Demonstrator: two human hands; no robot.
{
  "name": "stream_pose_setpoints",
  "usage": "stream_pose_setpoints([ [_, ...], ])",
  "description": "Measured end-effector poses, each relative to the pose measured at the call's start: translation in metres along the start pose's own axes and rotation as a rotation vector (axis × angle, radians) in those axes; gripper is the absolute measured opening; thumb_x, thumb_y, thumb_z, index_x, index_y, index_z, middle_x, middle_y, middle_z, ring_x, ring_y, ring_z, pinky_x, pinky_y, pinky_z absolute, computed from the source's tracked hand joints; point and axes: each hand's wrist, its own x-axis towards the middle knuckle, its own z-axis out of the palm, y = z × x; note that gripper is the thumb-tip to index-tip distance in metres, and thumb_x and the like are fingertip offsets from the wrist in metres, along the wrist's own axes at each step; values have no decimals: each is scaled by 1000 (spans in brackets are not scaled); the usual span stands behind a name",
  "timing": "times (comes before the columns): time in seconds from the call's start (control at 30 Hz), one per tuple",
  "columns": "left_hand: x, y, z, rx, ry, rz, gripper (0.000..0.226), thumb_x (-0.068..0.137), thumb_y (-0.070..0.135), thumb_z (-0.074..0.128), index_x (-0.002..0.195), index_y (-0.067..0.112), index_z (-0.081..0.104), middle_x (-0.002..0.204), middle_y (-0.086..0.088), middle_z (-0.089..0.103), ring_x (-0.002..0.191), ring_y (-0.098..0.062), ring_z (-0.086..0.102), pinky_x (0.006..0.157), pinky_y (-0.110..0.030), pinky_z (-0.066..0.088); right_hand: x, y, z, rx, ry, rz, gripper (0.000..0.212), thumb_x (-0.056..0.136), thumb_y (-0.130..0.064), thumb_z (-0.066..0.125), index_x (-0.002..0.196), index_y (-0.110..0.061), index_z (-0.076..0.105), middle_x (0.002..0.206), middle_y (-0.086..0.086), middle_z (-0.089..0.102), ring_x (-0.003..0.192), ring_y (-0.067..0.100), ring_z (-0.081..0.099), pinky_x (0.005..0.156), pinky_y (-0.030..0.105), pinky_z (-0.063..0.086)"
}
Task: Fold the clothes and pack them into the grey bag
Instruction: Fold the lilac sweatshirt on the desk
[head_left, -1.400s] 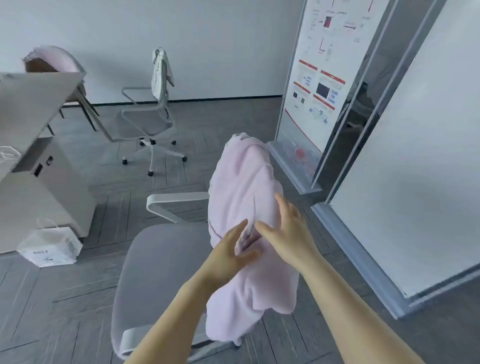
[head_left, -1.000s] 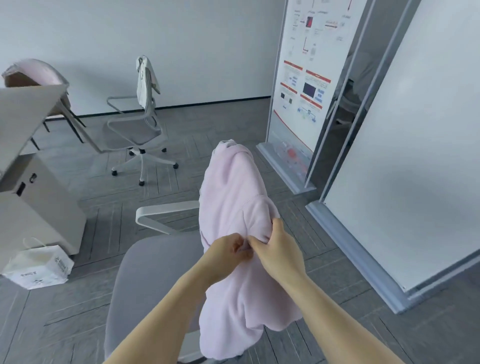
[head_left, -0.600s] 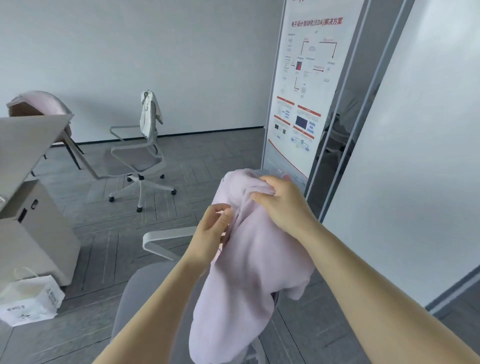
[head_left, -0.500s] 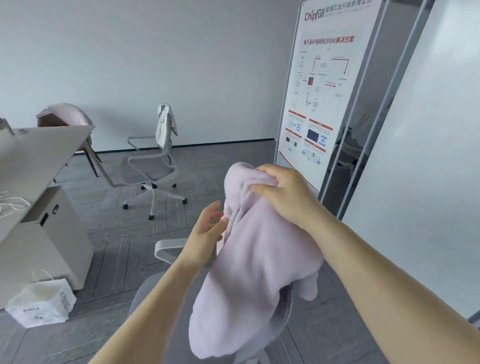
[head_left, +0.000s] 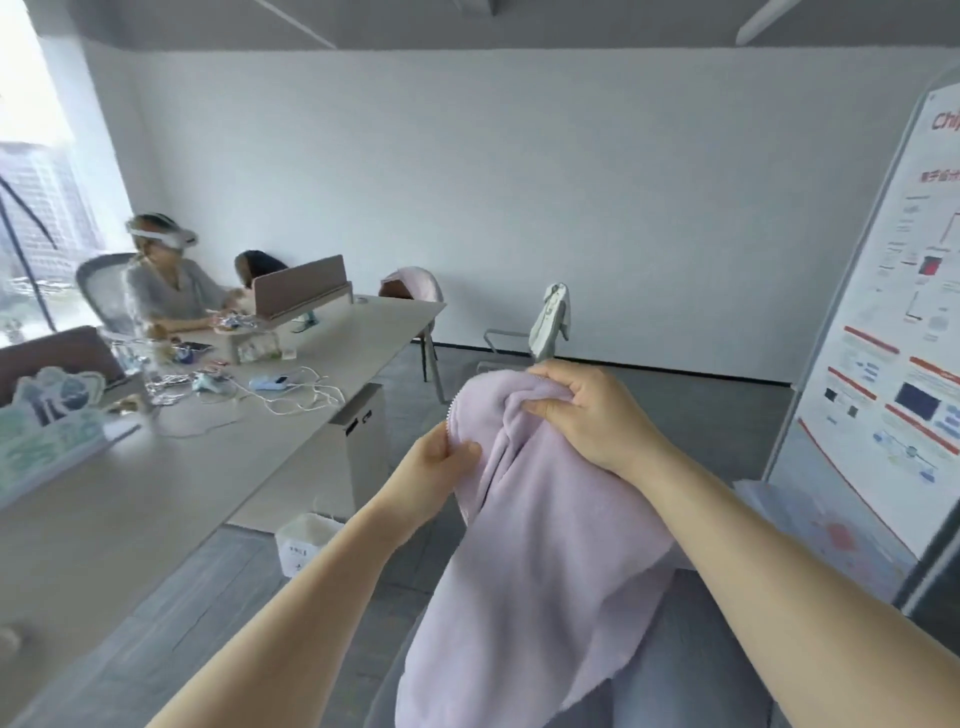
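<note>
White walls are closing in an office with grey plank flooring, and a long desk (head_left: 218, 452) is running along the left, carrying cables and small clutter. A seated person (head_left: 166, 291) wearing a headset is working at its far end. A poster stand (head_left: 893, 374) is leaning in at the right edge, and a far chair (head_left: 545, 332) by the wall is bearing a pale garment over its back. A white paper bag (head_left: 306, 540) is sitting on the floor beside the desk pedestal.

Both hands are holding the pink garment (head_left: 535, 545) up in front of the camera. The left hand (head_left: 431, 467) is pinching the zipper edge between its thumb and curled fingers. The right hand (head_left: 592, 410) is gripping a bunched fold at the top, fingers curled round the cloth. The rest of the garment is hanging down over the grey chair (head_left: 691, 649) below. No grey bag is showing.

Compared with half a second ago, the view is swinging left and up, bringing the desk and the seated person into sight and pushing the poster stand to the edge. The left hand, then open beside the cloth, is now clamping the edge. The right hand is keeping its hold on the top fold, and the garment is sitting higher against the room.
</note>
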Motion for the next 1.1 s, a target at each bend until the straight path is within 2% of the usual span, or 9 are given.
stream_pose_setpoints([
  [0.2, -43, 6, -81, 55, 349, 0, 16, 100, 13, 47, 87, 8, 55, 71, 13, 62, 67, -1, 54, 65, -17, 45, 41, -45, 88, 65, -36, -84, 14, 84, -41, 56, 95, -38, 65, 88, -16, 70, 90, 11, 65, 85, 45, 51],
  [0.33, -71, 22, -173, 37, 442, 37, 33, 89, 39, 63, 93, 8, 54, 85, -3, 57, 80, -15, 51, 73, -32, 44, 79, -97, 154, 150, -8, -156, 6, 89, -35, 64, 86, -40, 64, 82, -17, 67, 86, 8, 63, 81, 38, 51],
  [0.47, -108, 15, -259, 91, 336, -42, 18, 91, 20, 67, 104, 7, 66, 90, 3, 72, 82, -9, 66, 76, -25, 53, 109, -150, 224, 199, -12, -204, 5, 91, -23, 67, 92, -26, 69, 85, -12, 69, 86, 8, 62, 81, 34, 50],
  [0.57, -126, 8, -311, 259, 424, -127, 52, 71, 44, 72, 95, -2, 70, 86, -3, 70, 77, -13, 57, 78, -36, 49, 126, -183, 270, 210, -11, -231, 20, 87, -36, 63, 103, -26, 69, 97, -9, 72, 97, 14, 64, 89, 41, 51],
  [0.6, -129, 9, -327, 284, 436, -149, 52, 71, 44, 70, 96, -2, 69, 90, -7, 73, 78, -14, 57, 80, -40, 52, 133, -193, 283, 218, -7, -230, 25, 83, -44, 60, 103, -31, 68, 98, -11, 71, 99, 15, 64, 90, 43, 50],
  [0.67, -132, 14, -352, 297, 469, -157, 37, 81, 33, 66, 98, 1, 68, 100, -12, 74, 81, -16, 62, 85, -44, 54, 148, -209, 304, 251, 10, -230, 26, 81, -46, 58, 103, -34, 66, 99, -13, 71, 100, 15, 64, 91, 44, 50],
  [0.8, -122, 38, -401, 320, 627, -19, 11, 96, 20, 56, 94, 15, 65, 85, 6, 70, 76, -9, 62, 72, -28, 50, 190, -234, 335, 296, 94, -273, 9, 90, -25, 64, 97, -28, 67, 89, -11, 70, 90, 13, 63, 84, 40, 51],
  [0.93, -97, 60, -459, 369, 806, 101, 13, 97, 19, 53, 102, 12, 62, 88, 1, 67, 76, -13, 57, 73, -32, 47, 240, -253, 364, 306, 115, -340, 11, 91, -33, 61, 99, -28, 66, 87, -10, 69, 89, 16, 64, 78, 40, 51],
  [1.1, -65, 76, -538, 518, 1013, 113, 20, 95, 20, 53, 95, 0, 56, 82, -7, 58, 74, -17, 50, 69, -33, 40, 299, -253, 421, 265, 102, -426, 9, 90, -37, 64, 91, -28, 61, 84, -8, 67, 85, 20, 64, 71, 38, 51],
])
